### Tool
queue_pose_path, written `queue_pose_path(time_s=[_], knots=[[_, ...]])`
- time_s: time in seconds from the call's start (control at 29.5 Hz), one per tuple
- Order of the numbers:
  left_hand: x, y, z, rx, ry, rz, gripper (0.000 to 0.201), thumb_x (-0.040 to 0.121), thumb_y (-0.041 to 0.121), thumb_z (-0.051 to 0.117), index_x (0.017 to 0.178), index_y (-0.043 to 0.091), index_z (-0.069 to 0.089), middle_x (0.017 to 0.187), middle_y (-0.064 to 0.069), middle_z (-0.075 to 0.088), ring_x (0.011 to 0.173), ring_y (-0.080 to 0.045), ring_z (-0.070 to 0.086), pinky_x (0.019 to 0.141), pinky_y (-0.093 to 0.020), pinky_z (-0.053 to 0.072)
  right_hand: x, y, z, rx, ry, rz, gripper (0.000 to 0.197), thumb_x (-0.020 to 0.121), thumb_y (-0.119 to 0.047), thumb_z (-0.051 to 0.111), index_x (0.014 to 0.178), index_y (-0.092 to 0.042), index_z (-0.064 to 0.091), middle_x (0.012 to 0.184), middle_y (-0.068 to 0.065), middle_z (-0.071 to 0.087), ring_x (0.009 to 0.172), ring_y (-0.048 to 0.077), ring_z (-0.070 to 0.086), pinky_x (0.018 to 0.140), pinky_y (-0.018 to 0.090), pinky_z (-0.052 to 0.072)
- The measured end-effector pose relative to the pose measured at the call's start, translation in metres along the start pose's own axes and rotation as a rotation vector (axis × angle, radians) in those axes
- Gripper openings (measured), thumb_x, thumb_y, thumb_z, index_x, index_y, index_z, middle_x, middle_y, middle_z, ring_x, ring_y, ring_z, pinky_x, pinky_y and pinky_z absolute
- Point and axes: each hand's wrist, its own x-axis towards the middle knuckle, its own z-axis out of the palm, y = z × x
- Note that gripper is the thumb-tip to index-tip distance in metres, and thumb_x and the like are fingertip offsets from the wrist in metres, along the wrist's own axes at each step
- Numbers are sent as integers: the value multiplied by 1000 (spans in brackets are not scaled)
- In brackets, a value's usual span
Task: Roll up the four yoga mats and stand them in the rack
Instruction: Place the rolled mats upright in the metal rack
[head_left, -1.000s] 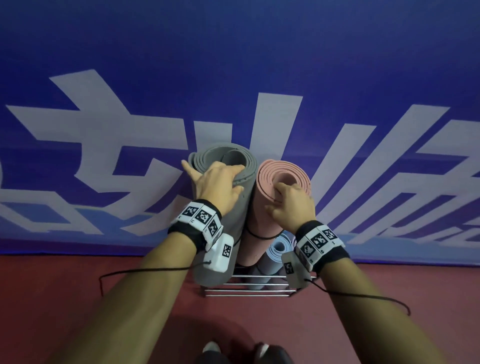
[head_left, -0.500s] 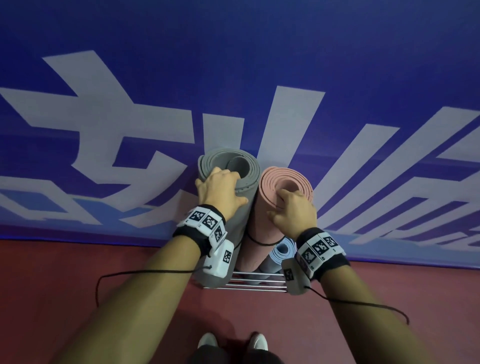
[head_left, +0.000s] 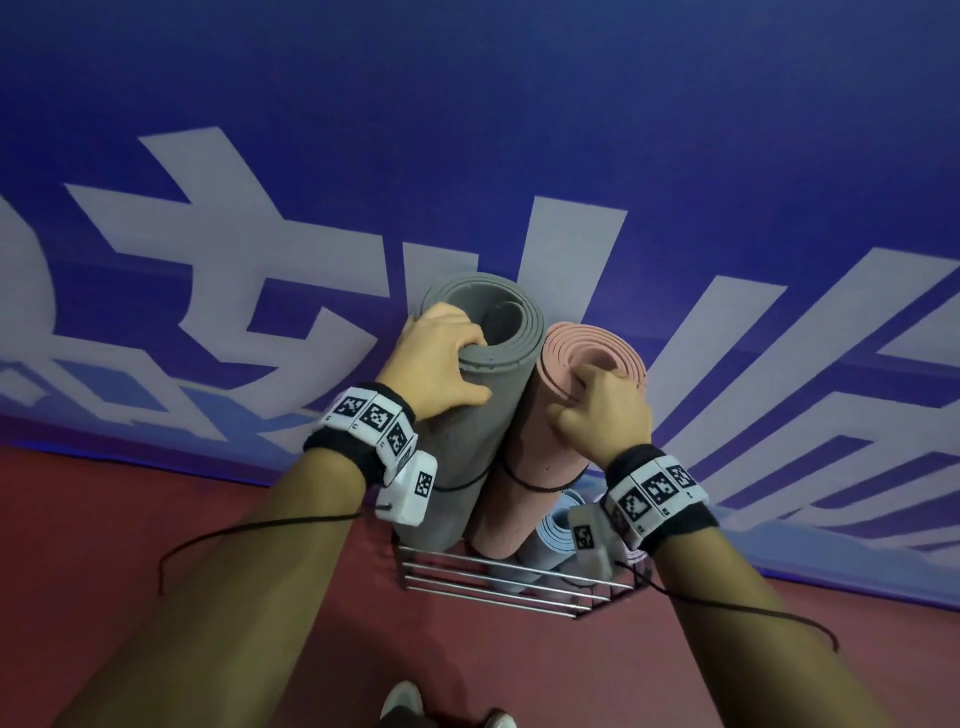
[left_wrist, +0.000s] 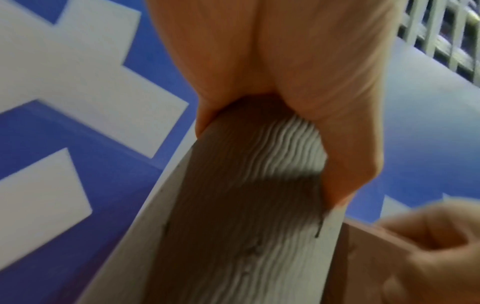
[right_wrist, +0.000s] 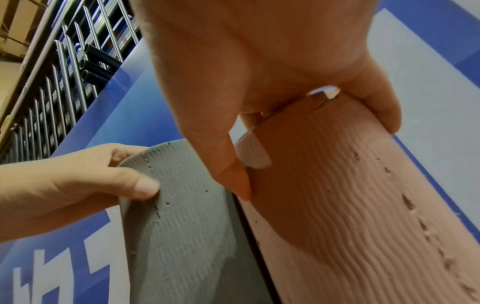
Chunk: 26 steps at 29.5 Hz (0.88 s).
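A rolled grey mat (head_left: 480, 415) and a rolled pink mat (head_left: 530, 457) stand side by side in the wire rack (head_left: 498, 582), leaning toward the blue wall. My left hand (head_left: 441, 364) grips the top rim of the grey mat (left_wrist: 246, 205), fingers hooked over the rim and thumb on the outside (right_wrist: 140, 185). My right hand (head_left: 602, 410) grips the top of the pink mat (right_wrist: 350, 205), fingers curled over its rim. Two shorter pale blue-grey rolls (head_left: 550, 540) stand lower in the rack, partly hidden behind my right wrist.
A blue banner wall (head_left: 519, 130) with large white characters rises right behind the rack. The floor (head_left: 208, 649) is dark red. My shoes (head_left: 400, 701) show at the bottom edge. Black sensor cables (head_left: 234, 530) trail from both wrists. Metal railings (right_wrist: 52, 72) appear above the wall.
The view has tilted and come closer to the rack. Both hands stay at the mat tops; my left fingers now hook further over the grey mat's rim. The grey mat stands more upright in the rack.
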Motion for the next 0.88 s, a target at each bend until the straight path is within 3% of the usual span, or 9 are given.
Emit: queue_pose_path(time_s=[0.14,0.2,0.27,0.41,0.47,0.58,0.68,0.78,0.88], knots=[[12,14,5,132,-37,-62,46,60,58,84,69,26,52,73,18,46,95,-11,43,98,-54,40,3,10,-1,24,15,6,27,68,-36,65,71,-21,43,80,4,55,77,29,50,76,48,54],[14,32,6,305,-111,-160,40,68,60,74,78,27,54,82,13,56,107,-16,48,112,-63,22,4,13,-2,34,22,8,28,69,-36,66,71,-21,42,80,4,55,77,29,49,77,49,53],[16,59,15,461,-172,-269,40,72,60,66,94,27,60,92,7,64,116,-20,48,111,-72,7,5,16,-2,35,17,-3,28,70,-38,67,73,-22,43,82,4,55,76,28,47,79,49,53],[19,92,38,537,-135,-395,42,78,62,68,97,25,62,84,5,57,112,-21,54,110,-74,7,5,25,-3,32,-1,-28,24,72,-37,64,78,-23,45,88,7,55,75,29,44,82,51,52],[15,85,37,500,-58,-371,39,78,63,68,90,26,64,77,7,49,107,-18,57,114,-66,8,6,29,-5,38,0,-35,23,71,-34,63,76,-23,44,87,7,55,75,29,43,81,51,52],[7,69,36,375,32,-200,40,70,65,72,79,25,68,67,13,45,92,-15,56,118,-57,6,11,43,-17,45,23,-31,23,71,-33,64,74,-22,43,86,7,54,76,29,43,80,51,52],[-4,64,36,269,85,-49,41,62,65,71,72,25,72,67,11,57,84,-13,57,118,-55,6,16,47,-22,50,32,-24,25,72,-34,66,74,-22,44,87,6,53,79,28,44,82,53,52],[-1,56,36,230,90,-36,44,58,62,78,80,24,75,80,10,60,93,-11,58,118,-56,3,14,43,-20,48,30,-29,25,73,-33,67,77,-20,46,86,4,50,83,30,48,84,52,51],[10,63,29,296,-103,-208,46,63,57,81,101,32,71,99,5,59,119,-15,48,117,-62,2,14,37,-16,47,17,-15,24,73,-33,67,81,-20,48,87,3,49,93,33,54,87,52,50]])
